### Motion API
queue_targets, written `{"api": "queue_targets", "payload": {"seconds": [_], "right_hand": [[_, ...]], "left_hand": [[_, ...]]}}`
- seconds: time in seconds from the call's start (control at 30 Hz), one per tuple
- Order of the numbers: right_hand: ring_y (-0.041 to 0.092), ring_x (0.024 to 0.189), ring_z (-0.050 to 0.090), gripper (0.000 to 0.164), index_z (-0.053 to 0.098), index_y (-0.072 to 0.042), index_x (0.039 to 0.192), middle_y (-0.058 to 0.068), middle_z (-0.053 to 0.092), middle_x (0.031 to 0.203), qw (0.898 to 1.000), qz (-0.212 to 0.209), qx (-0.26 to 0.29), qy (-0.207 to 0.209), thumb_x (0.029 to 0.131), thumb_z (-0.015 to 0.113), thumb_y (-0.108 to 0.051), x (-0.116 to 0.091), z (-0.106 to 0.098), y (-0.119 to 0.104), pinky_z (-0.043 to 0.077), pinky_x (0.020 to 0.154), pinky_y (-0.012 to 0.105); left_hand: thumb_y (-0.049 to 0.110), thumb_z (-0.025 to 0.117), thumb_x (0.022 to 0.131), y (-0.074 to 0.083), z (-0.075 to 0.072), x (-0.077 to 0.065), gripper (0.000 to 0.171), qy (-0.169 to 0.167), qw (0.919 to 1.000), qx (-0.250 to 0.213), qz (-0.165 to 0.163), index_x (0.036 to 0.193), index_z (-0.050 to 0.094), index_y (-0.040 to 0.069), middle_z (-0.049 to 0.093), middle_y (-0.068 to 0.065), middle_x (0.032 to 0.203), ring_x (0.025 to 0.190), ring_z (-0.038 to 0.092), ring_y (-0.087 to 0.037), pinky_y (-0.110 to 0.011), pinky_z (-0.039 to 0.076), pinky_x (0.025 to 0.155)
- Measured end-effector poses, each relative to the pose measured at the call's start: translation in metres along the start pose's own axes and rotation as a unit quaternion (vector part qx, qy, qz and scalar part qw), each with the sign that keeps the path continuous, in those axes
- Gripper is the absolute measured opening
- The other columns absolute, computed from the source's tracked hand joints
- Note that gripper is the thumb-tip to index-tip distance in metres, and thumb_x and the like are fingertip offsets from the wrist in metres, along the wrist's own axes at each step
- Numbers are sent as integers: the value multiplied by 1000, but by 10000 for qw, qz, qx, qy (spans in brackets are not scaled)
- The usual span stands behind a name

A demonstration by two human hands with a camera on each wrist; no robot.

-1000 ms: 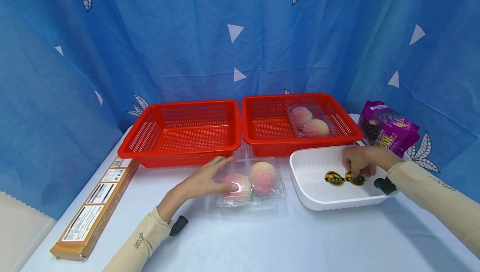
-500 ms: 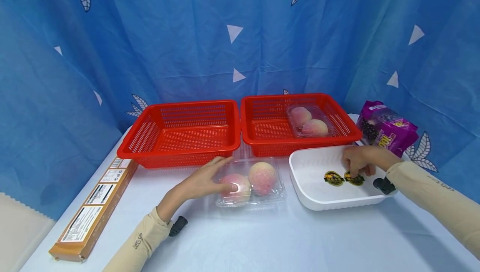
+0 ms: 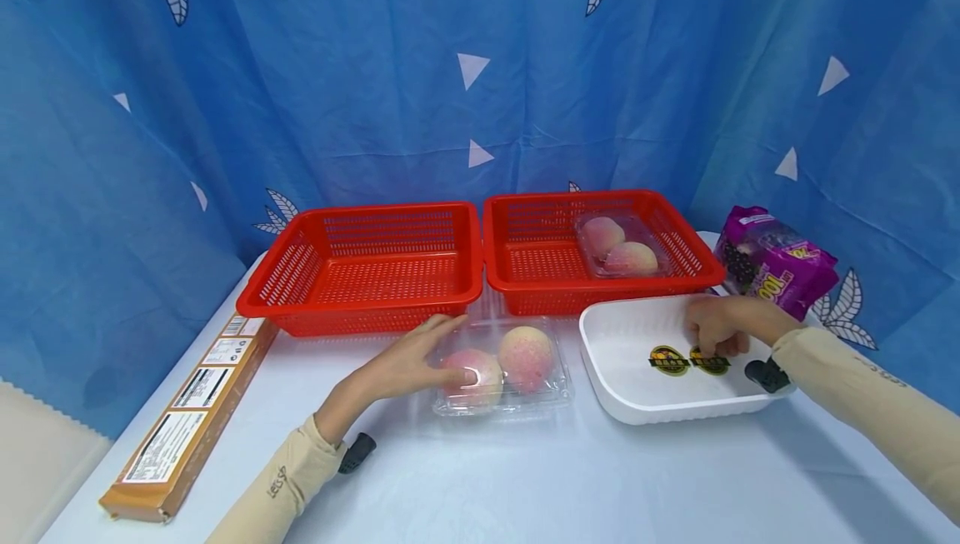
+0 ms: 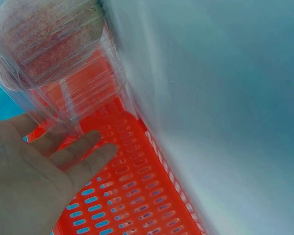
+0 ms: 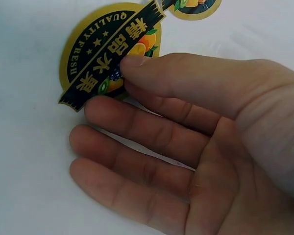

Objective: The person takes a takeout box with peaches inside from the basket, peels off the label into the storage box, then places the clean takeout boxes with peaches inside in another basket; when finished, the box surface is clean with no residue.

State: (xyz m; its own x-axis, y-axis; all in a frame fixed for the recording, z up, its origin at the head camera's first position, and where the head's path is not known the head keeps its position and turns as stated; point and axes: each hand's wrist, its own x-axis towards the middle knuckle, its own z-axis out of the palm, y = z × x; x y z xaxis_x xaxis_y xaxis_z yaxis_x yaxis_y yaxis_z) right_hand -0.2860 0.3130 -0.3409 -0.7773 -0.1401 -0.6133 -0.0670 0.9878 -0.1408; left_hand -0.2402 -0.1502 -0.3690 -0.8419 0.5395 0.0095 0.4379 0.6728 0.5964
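Observation:
A clear plastic clamshell box of two pink-yellow peaches (image 3: pixel 527 359) sits on the table, centre of the head view. My left hand (image 3: pixel 408 365) rests at its left end, thumb on the lid over one peach. In the left wrist view the fingers (image 4: pixel 90 164) extend loosely beside the clear plastic; the thumb is hidden there. My right hand (image 3: pixel 716 326) reaches into a white tray (image 3: pixel 637 409). Its thumb and index finger pinch a round black-and-gold fruit sticker (image 5: pixel 95 54); the other fingers curl loosely. A second sticker (image 3: pixel 668 361) lies beside it in the tray.
Two red baskets stand side by side at the back; the left basket (image 3: pixel 360 323) is nearer the long brown carton (image 3: pixel 187 423). The right basket (image 3: pixel 540 284) holds another peach box (image 3: pixel 626 246). A purple bag (image 3: pixel 783 269) lies behind the tray, by a blue curtain (image 3: pixel 360 86).

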Motion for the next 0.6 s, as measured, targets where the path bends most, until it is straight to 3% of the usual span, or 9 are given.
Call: {"api": "queue_targets", "payload": {"seconds": [0.27, 0.5, 0.6], "right_hand": [[17, 61, 56, 9, 62, -9, 87, 5, 59, 73, 9992, -263, 273, -111, 83, 68, -15, -5, -5, 5, 55, 57, 31], [22, 73, 58, 29, 60, -7, 112, 9, 57, 96, 9969, -684, 385, 85, 89, 63, -24, -16, -12, 5, 57, 61, 36], [21, 78, 57, 29, 59, -6, 113, 9, 56, 103, 9930, -1061, 422, 292, 90, 62, -23, -20, -12, 1, 57, 65, 36]], "left_hand": [[63, 68, 76, 0, 0, 0, 90, -16, 10000, -44, -26, 151, 32, 27, 37, -3, 148, 137, 36, -25, -55, 35, 106], [64, 67, 77, 1, -2, -1, 90, -92, 9999, 28, -67, 151, 29, 29, 32, -3, 151, 139, 31, -26, -56, 33, 107], [66, 66, 77, 2, -4, -3, 91, -93, 9999, 125, -57, 151, 28, 31, 30, -3, 153, 141, 29, -27, -57, 32, 107]]}}
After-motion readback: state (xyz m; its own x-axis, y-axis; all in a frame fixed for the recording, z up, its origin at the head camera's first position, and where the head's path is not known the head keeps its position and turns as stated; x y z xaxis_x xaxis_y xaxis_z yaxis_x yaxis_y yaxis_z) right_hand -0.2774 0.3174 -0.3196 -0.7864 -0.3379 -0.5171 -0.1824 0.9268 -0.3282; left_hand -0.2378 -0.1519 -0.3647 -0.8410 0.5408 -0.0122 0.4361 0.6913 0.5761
